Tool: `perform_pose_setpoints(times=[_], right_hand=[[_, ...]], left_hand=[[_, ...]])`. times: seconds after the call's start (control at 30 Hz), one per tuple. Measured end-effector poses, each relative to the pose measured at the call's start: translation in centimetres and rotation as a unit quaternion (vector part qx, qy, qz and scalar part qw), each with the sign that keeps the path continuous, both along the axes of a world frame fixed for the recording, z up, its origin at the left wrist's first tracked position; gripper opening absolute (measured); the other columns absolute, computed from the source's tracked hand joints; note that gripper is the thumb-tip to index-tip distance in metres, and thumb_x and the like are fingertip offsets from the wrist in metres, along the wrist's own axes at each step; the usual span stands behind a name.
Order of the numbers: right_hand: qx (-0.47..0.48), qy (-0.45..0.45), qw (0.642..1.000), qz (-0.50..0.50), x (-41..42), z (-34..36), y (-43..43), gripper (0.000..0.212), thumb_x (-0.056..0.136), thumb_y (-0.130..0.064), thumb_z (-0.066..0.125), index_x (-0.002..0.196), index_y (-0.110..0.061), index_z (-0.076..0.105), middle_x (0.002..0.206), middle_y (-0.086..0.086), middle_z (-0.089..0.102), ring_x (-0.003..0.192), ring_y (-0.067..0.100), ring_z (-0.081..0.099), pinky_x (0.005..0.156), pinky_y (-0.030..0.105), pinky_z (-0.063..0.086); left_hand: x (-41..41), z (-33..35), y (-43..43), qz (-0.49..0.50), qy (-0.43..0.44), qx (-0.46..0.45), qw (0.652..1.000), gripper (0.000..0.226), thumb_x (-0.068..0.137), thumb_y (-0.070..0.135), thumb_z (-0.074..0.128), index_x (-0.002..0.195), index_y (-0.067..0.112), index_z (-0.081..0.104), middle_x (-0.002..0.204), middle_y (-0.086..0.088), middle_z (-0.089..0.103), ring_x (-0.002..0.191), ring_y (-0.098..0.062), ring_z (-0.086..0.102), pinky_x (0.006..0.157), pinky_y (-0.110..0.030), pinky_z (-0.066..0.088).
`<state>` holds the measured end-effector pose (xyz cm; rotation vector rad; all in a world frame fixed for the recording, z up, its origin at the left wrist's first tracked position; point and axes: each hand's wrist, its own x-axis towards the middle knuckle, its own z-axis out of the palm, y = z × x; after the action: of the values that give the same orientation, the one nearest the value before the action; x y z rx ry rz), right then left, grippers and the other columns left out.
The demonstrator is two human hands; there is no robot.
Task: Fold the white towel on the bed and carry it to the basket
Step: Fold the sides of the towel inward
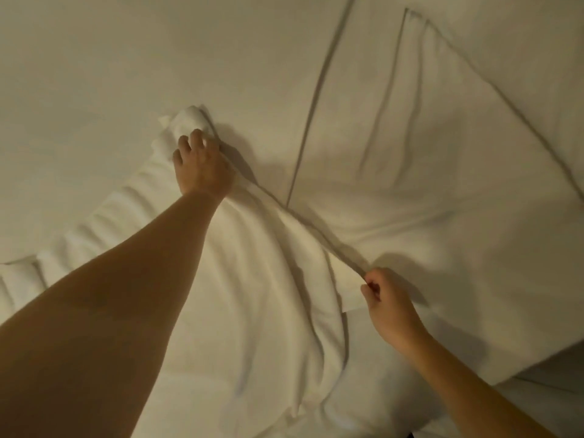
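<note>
Two bare hands on one rumpled white terry towel [252,295], spread over the pale cream bed [94,74] beside a white piped pillow [442,200]. Left hand [200,164] far out, fingers curled over the bunched far corner. Right hand [390,306] nearer the body, thumb and fingers pinching the near corner. Taut edge running diagonally between both grips: likely the fold axis. No basket in view.

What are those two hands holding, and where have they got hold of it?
Both hold the white towel along one edge. The left hand grips its far, bunched corner; the right hand pinches the near corner of that edge, stretched taut between them.
</note>
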<state>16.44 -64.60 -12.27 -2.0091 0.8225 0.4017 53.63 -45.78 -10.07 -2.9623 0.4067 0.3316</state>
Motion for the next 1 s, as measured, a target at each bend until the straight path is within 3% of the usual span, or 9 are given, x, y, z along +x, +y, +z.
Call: perform_pose_setpoints(times=[0.13, 0.3, 0.47, 0.6, 0.7, 0.77, 0.87, 1.0], right_hand=[[-0.009, -0.004, 1.0, 0.0, -0.6, 0.1, -1.0, 0.016, 0.095, -0.009, 0.06, 0.083, -0.016, 0.053, 0.077, -0.004, 0.051, 0.065, 0.008, 0.049, 0.058, 0.014, 0.036], [-0.018, -0.012, 1.0, 0.011, -0.6, -0.3, -1.3, 0.018, 0.094, -0.008, 0.062, 0.082, -0.018, 0.053, 0.076, -0.002, 0.051, 0.065, 0.009, 0.049, 0.058, 0.016, 0.034], [-0.02, -0.019, 1.0, 0.002, -0.5, 0.1, -1.5, 0.017, 0.094, -0.007, 0.061, 0.082, -0.016, 0.053, 0.073, -0.004, 0.051, 0.062, 0.009, 0.048, 0.06, 0.011, 0.039], [-0.023, -0.025, 0.999, -0.006, -0.5, 0.2, -1.6, 0.018, 0.094, -0.008, 0.063, 0.082, -0.018, 0.054, 0.074, -0.005, 0.054, 0.064, 0.009, 0.052, 0.059, 0.012, 0.04], [-0.022, -0.029, 0.999, -0.011, -0.6, 0.2, -1.7, 0.018, 0.093, -0.007, 0.065, 0.081, -0.017, 0.056, 0.074, -0.005, 0.055, 0.065, 0.01, 0.054, 0.059, 0.011, 0.041], [-0.029, -0.037, 0.999, -0.013, -0.7, 0.1, -1.8, 0.017, 0.092, -0.006, 0.065, 0.082, -0.016, 0.057, 0.074, -0.005, 0.056, 0.066, 0.008, 0.055, 0.059, 0.009, 0.04], [-0.039, -0.045, 0.998, -0.014, -0.8, 0.0, -2.1, 0.016, 0.091, -0.006, 0.066, 0.082, -0.016, 0.059, 0.075, -0.004, 0.058, 0.068, 0.011, 0.057, 0.06, 0.009, 0.039], [-0.038, -0.05, 0.998, -0.021, -0.9, 0.1, -2.1, 0.015, 0.092, -0.007, 0.066, 0.083, -0.016, 0.059, 0.077, -0.001, 0.06, 0.069, 0.015, 0.059, 0.061, 0.013, 0.042]], left_hand=[[0.0, -0.5, 2.2, -0.149, 0.04, 0.001, 0.988, 0.042, 0.083, 0.025, 0.061, 0.125, 0.031, 0.059, 0.142, -0.001, 0.05, 0.145, -0.03, 0.034, 0.119, -0.052, 0.027], [0.3, 0.6, 2.4, -0.199, 0.085, 0.027, 0.976, 0.043, 0.08, 0.029, 0.064, 0.121, 0.039, 0.068, 0.139, 0.009, 0.059, 0.146, -0.023, 0.035, 0.12, -0.053, 0.017], [0.4, 2.6, 2.0, -0.213, 0.13, -0.034, 0.968, 0.042, 0.078, 0.042, 0.068, 0.12, 0.042, 0.065, 0.131, 0.01, 0.063, 0.134, -0.022, 0.051, 0.112, -0.05, 0.032], [-0.3, 3.1, 2.1, -0.305, 0.131, -0.067, 0.941, 0.044, 0.071, 0.05, 0.076, 0.111, 0.031, 0.073, 0.11, 0.009, 0.073, 0.11, -0.021, 0.069, 0.101, -0.042, 0.047], [-1.0, 2.9, 2.1, -0.335, 0.153, -0.077, 0.927, 0.046, 0.075, 0.058, 0.07, 0.105, 0.024, 0.078, 0.104, 0.008, 0.077, 0.102, -0.02, 0.072, 0.091, -0.038, 0.057], [-1.6, 3.1, 1.8, -0.363, 0.148, -0.064, 0.918, 0.039, 0.076, 0.054, 0.079, 0.099, 0.023, 0.078, 0.099, 0.008, 0.075, 0.097, -0.019, 0.072, 0.084, -0.035, 0.06], [-2.6, 3.0, 1.6, -0.477, 0.127, -0.051, 0.868, 0.017, 0.084, 0.039, 0.079, 0.087, 0.022, 0.075, 0.089, 0.006, 0.07, 0.085, -0.022, 0.07, 0.07, -0.036, 0.059], [-3.2, 3.5, 1.5, -0.375, 0.153, -0.061, 0.912, 0.031, 0.086, 0.044, 0.071, 0.11, 0.026, 0.072, 0.103, 0.008, 0.069, 0.092, -0.021, 0.071, 0.07, -0.038, 0.06]])
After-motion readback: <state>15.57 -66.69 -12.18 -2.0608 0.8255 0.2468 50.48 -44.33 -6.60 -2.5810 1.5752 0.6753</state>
